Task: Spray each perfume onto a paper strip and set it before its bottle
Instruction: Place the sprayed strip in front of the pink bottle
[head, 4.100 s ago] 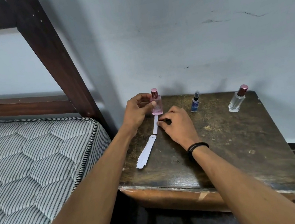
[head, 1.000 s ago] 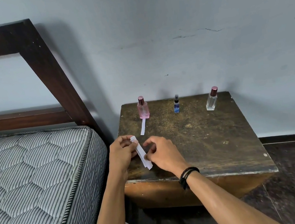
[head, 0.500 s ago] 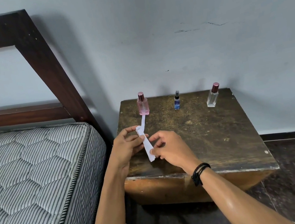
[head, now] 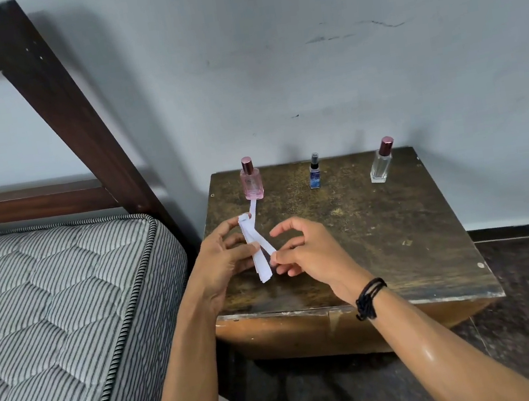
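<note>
paper strip stack (head: 260, 265) over nightstand (head: 394, 216) front-left, gripped by left hand (head: 224, 263) | right hand (head: 311, 253) pinches one strip (head: 268, 248) at its lower end | risk: clinging strips lift together, or the stack fans and spills

Three stand beyond the fingers (head: 285, 226): pink bottle (head: 251, 185), blue bottle (head: 315, 178), clear bottle (head: 380, 167). One paper strip (head: 253, 206) lies there. One bundle (head: 260, 262), uncountable, in the fingers.
</note>
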